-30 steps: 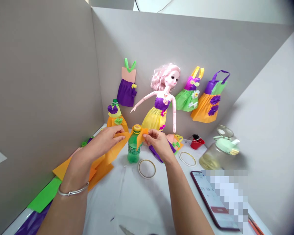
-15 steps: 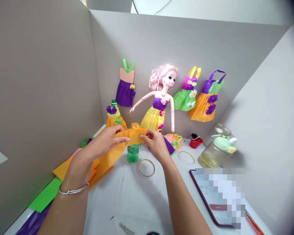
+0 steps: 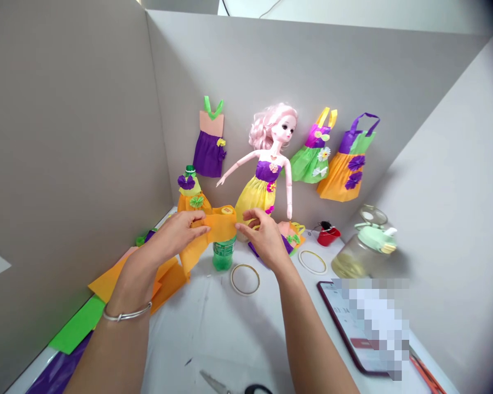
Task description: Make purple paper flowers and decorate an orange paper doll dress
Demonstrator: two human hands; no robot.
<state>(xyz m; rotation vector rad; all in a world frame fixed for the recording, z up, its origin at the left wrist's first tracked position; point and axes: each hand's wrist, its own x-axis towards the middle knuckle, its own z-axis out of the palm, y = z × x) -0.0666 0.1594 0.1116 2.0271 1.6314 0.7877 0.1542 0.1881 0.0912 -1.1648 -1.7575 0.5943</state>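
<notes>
A strip of orange cloth-like sheet (image 3: 223, 227) lies around the upper part of a green plastic bottle (image 3: 223, 256); the bottle's yellow cap shows above it. My left hand (image 3: 183, 232) pinches the sheet on the left side, and its loose end hangs down below those fingers. At the strip's right edge is my right hand (image 3: 263, 235), thumb tip at or against the sheet, thumb and index finger apart. Whether any of the sheet's edge lies between them is hard to see. A silver bangle (image 3: 127, 313) circles my left wrist.
A doll (image 3: 267, 175) in a purple and yellow dress stands behind the bottle. Rolls of tape (image 3: 245, 279), scissors (image 3: 216, 382), a phone (image 3: 349, 328) and a glass jug (image 3: 361, 254) lie or stand around. Coloured sheets (image 3: 78, 323) line the left; small dresses (image 3: 209, 145) hang behind.
The orange sheet now sits closer around the bottle's top, its right end no longer stretched out to the side. My right hand's fingers have opened somewhat. The view has shifted slightly.
</notes>
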